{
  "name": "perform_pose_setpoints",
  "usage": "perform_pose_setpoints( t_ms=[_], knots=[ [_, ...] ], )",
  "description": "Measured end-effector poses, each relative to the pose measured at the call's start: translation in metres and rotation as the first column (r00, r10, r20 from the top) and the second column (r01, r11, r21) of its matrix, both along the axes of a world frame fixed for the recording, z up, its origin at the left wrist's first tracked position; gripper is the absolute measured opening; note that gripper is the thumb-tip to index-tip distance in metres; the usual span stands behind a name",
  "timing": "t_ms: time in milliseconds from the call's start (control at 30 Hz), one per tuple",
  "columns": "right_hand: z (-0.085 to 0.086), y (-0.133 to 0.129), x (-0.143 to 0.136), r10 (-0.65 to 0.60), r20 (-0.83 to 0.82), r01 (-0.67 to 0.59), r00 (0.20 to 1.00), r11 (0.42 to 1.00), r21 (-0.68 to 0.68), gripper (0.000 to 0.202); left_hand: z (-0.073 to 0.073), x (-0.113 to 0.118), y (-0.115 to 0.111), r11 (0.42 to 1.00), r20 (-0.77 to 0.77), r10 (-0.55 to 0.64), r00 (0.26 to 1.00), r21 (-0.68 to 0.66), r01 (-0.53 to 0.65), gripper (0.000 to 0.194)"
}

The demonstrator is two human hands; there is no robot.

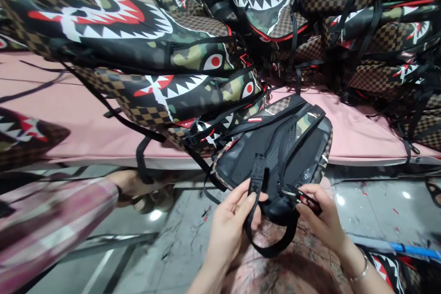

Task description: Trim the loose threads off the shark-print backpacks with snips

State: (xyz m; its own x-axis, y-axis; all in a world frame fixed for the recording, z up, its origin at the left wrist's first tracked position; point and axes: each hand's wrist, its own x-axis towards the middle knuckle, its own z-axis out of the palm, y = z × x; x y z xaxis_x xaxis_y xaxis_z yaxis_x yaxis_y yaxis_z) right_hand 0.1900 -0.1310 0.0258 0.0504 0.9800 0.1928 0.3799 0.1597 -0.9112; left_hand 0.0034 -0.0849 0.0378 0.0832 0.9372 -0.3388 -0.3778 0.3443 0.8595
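Observation:
A black backpack (241, 165) lies with its padded back and shoulder straps facing up, partly over the table's front edge and towards my lap. My left hand (229, 227) pinches a black webbing strap (272, 250), which hangs in a loop below the bag's end. In my right hand (322, 216) is a small pair of thread snips (301, 195), fingers closed round the handle. Their blades point left, close to the base of a shoulder strap; whether they touch it I cannot tell.
The pink-covered table (93, 119) carries a stack of shark-mouth backpacks (193, 96) at left and more backpacks (375, 50) at right. Another person's checked-clothed leg (62, 225) extends in from the left. Thread scraps litter the tiled floor (186, 220). Another bag (389, 268) is low at right.

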Motion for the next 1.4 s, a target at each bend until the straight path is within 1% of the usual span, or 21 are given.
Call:
perform_pose_setpoints(
  t_ms=[100, 233, 300, 433, 600, 700, 767, 800, 833, 867, 900, 933, 1000, 1033, 1067, 1100, 1167, 1233, 1300, 1367, 1400],
  knots=[
    [0.008, 0.018, -0.013, 0.019, 0.023, -0.02, 1.0, 0.998, 0.057, 0.016, 0.002, 0.003, -0.008, 0.999, 0.011, 0.013, 1.0, -0.043, -0.012, 0.057],
    [0.007, 0.033, -0.024, 0.056, 0.088, -0.069, 0.995, 0.986, 0.153, 0.017, 0.003, 0.003, -0.015, 0.997, -0.018, -0.001, 1.0, -0.078, 0.0, 0.064],
    [0.006, 0.035, -0.025, 0.079, 0.122, -0.099, 0.989, 0.981, 0.169, 0.016, 0.002, 0.002, -0.016, 0.996, -0.037, -0.027, 0.999, -0.084, 0.023, 0.065],
    [0.006, 0.034, -0.02, 0.094, 0.153, -0.121, 0.984, 0.976, 0.178, 0.012, 0.001, 0.003, -0.015, 0.992, -0.023, -0.075, 0.997, -0.105, 0.072, 0.062],
    [0.01, 0.027, -0.019, 0.055, 0.112, -0.068, 0.992, 0.991, 0.114, 0.013, 0.0, 0.008, -0.014, 0.992, 0.013, -0.073, 0.997, -0.104, 0.074, 0.059],
    [0.012, 0.026, -0.018, 0.078, 0.121, -0.091, 0.99, 0.99, 0.11, 0.013, 0.003, 0.008, -0.014, 0.989, 0.073, -0.081, 0.994, -0.117, 0.089, 0.048],
    [0.011, 0.027, -0.018, 0.081, 0.043, -0.085, 0.996, 0.992, 0.088, 0.012, 0.005, 0.007, -0.013, 0.978, 0.195, -0.084, 0.977, -0.174, 0.119, 0.032],
    [0.01, 0.028, -0.018, 0.038, -0.044, -0.036, 0.998, 0.997, 0.062, 0.012, 0.006, 0.006, -0.012, 0.967, 0.284, -0.083, 0.955, -0.209, 0.146, 0.024],
    [0.008, 0.03, -0.018, -0.031, -0.154, 0.035, 0.988, 0.999, 0.025, 0.013, 0.006, 0.005, -0.011, 0.953, 0.385, -0.087, 0.919, -0.238, 0.19, 0.019],
    [0.006, 0.032, -0.019, -0.104, -0.272, 0.102, 0.957, 0.995, -0.023, 0.015, 0.006, 0.005, -0.011, 0.935, 0.487, -0.099, 0.868, -0.254, 0.249, 0.017],
    [0.003, 0.035, -0.02, -0.155, -0.38, 0.135, 0.912, 0.988, -0.078, 0.019, 0.005, 0.005, -0.011, 0.912, 0.577, -0.118, 0.808, -0.258, 0.318, 0.016],
    [0.001, 0.038, -0.022, -0.167, -0.467, 0.117, 0.868, 0.984, -0.134, 0.023, 0.003, 0.005, -0.012, 0.884, 0.649, -0.143, 0.747, -0.255, 0.391, 0.015],
    [-0.003, 0.043, -0.027, -0.102, -0.584, -0.033, 0.805, 0.976, -0.216, 0.03, 0.0, 0.009, -0.015, 0.819, 0.725, -0.202, 0.659, -0.244, 0.52, 0.014],
    [-0.003, 0.046, -0.03, -0.065, -0.621, -0.113, 0.781, 0.963, -0.243, 0.031, -0.001, 0.011, -0.017, 0.795, 0.726, -0.23, 0.648, -0.245, 0.555, 0.015],
    [-0.004, 0.047, -0.032, -0.049, -0.649, -0.167, 0.76, 0.949, -0.267, 0.032, -0.003, 0.013, -0.019, 0.79, 0.699, -0.249, 0.67, -0.255, 0.558, 0.016],
    [-0.003, 0.049, -0.034, -0.055, -0.668, -0.19, 0.742, 0.938, -0.289, 0.035, -0.004, 0.015, -0.021, 0.81, 0.644, -0.254, 0.722, -0.267, 0.523, 0.019],
    [-0.001, 0.051, -0.037, -0.104, -0.678, -0.17, 0.728, 0.93, -0.326, 0.038, -0.006, 0.019, -0.023, 0.89, 0.461, -0.217, 0.861, -0.269, 0.368, 0.025],
    [0.001, 0.05, -0.039, -0.132, -0.628, -0.124, 0.767, 0.929, -0.348, 0.035, -0.008, 0.019, -0.021, 0.957, 0.23, -0.12, 0.966, -0.231, 0.174, 0.03],
    [0.002, 0.048, -0.039, -0.147, -0.52, -0.042, 0.841, 0.942, -0.334, 0.027, -0.009, 0.018, -0.018, 0.978, 0.059, -0.034, 0.998, -0.202, 0.046, 0.032],
    [-0.002, 0.043, -0.037, -0.189, -0.372, 0.088, 0.909, 0.959, -0.271, 0.017, -0.009, 0.016, -0.014, 0.975, -0.011, 0.01, 1.0, -0.223, -0.012, 0.032],
    [-0.004, 0.039, -0.034, -0.218, -0.29, 0.161, 0.932, 0.965, -0.208, 0.018, -0.008, 0.014, -0.012, 0.97, -0.014, 0.017, 1.0, -0.241, -0.02, 0.032]
  ],
)
